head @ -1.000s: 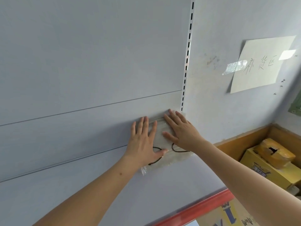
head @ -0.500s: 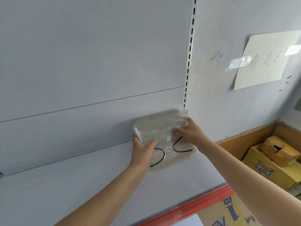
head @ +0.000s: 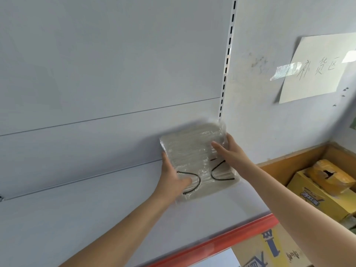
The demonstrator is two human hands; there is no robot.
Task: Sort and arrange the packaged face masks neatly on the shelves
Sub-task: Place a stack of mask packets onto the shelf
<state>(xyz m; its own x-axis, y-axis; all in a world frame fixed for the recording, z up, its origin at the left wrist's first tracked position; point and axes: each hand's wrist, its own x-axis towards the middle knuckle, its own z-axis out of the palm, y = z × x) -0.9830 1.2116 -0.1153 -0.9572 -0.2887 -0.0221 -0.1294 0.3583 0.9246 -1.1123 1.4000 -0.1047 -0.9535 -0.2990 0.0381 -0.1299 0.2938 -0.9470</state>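
Observation:
A clear plastic pack of pale face masks (head: 194,149) with black ear loops stands tilted up at the back right corner of the white shelf (head: 96,218). Its lower edge rests on the shelf and its top leans toward the back panel. My left hand (head: 171,178) grips the pack's left side, thumb across the front near a black loop. My right hand (head: 229,151) holds the right side, with the thumb on the front and the fingers behind the edge.
A slotted white upright (head: 227,60) runs up right of the pack. The shelf's front edge carries a red strip (head: 217,241). Yellow cartons (head: 316,191) sit in a wooden crate at right, a cardboard box (head: 269,249) below. A taped paper note (head: 317,68) hangs on the wall.
A second ago both hands pressed flat on the pack lying on the shelf. They have since taken it by its sides and tipped it up on its lower edge.

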